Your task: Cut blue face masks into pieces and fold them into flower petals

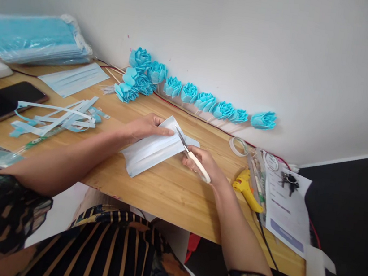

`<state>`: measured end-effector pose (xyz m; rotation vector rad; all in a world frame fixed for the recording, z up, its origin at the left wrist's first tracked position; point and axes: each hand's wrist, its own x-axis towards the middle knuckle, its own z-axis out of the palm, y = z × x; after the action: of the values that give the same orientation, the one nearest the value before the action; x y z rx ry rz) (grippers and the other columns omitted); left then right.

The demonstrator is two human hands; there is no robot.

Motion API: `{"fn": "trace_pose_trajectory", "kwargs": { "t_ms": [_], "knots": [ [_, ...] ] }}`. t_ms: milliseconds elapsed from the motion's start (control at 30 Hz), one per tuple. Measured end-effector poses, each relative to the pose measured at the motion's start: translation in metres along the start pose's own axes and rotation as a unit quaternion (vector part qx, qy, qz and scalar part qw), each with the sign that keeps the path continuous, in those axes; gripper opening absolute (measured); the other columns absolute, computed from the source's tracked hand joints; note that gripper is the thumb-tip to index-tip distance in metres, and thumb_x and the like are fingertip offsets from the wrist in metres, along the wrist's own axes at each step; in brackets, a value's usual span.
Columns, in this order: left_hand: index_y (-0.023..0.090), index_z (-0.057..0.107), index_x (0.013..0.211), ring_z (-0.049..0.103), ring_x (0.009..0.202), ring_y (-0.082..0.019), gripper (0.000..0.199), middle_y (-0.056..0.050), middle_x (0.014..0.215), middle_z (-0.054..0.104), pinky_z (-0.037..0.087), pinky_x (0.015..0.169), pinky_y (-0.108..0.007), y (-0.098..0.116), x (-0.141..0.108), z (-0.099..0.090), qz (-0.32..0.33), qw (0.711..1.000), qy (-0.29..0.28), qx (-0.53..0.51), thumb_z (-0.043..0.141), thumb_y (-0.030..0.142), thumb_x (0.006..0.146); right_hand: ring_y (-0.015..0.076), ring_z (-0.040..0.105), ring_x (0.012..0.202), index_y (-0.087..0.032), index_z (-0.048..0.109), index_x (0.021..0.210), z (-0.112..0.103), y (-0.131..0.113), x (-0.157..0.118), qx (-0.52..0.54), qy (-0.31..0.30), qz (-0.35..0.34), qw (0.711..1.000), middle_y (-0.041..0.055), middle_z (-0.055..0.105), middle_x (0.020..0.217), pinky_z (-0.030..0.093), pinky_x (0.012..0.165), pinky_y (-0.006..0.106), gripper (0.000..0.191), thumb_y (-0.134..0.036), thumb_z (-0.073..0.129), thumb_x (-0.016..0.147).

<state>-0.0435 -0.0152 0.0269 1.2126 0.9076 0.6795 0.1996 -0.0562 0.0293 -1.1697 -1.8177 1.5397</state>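
My left hand (149, 126) pinches the upper edge of a pale blue-white face mask (150, 151), thumb on top. The mask is held slantwise just over the wooden table. In my right hand (203, 161) is a pair of scissors (197, 164) with white handles. Their blades point up and left, lying against the mask's right part close to my left thumb. Whether the blades are cutting through the sheet there I cannot tell. My right fingers are partly hidden behind the handle and the mask.
Blue paper-like flowers (189, 93) on sticks line the wall. To the left are cut strips (61, 117), a flat mask (74, 78), a bagged mask stack (31, 36) and a phone (8, 106). At right lie a tape roll (239, 146), yellow glue gun (247, 189) and keys (289, 182).
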Motion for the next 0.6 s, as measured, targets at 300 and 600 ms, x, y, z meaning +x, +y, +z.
{"fn": "trace_pose_trajectory", "kwargs": {
  "t_ms": [300, 600],
  "knots": [
    [0.012, 0.074, 0.088, 0.062, 0.060, -0.014, 0.037, -0.007, 0.080, 0.073, 0.047, 0.054, -0.023, 0.0028, -0.0031, 0.0059, 0.007, 1.000, -0.023, 0.020, 0.079, 0.043, 0.070, 0.0100, 0.041, 0.063, -0.017, 0.057, 0.082, 0.0028, -0.0020, 0.0011, 0.003, -0.008, -0.015, 1.000, -0.0022, 0.049, 0.071, 0.033, 0.056, 0.025, 0.046, -0.058, 0.074, 0.069],
    [0.010, 0.074, 0.085, 0.058, 0.056, -0.013, 0.038, -0.006, 0.073, 0.071, 0.042, 0.050, -0.022, 0.0047, -0.0046, 0.0074, 0.006, 0.998, -0.015, 0.052, 0.078, 0.045, 0.069, 0.0104, 0.043, 0.063, -0.017, 0.056, 0.082, 0.0035, -0.0017, 0.0008, -0.004, -0.008, -0.015, 1.000, -0.0018, 0.050, 0.073, 0.035, 0.058, 0.025, 0.043, -0.055, 0.074, 0.071]
  ]
}}
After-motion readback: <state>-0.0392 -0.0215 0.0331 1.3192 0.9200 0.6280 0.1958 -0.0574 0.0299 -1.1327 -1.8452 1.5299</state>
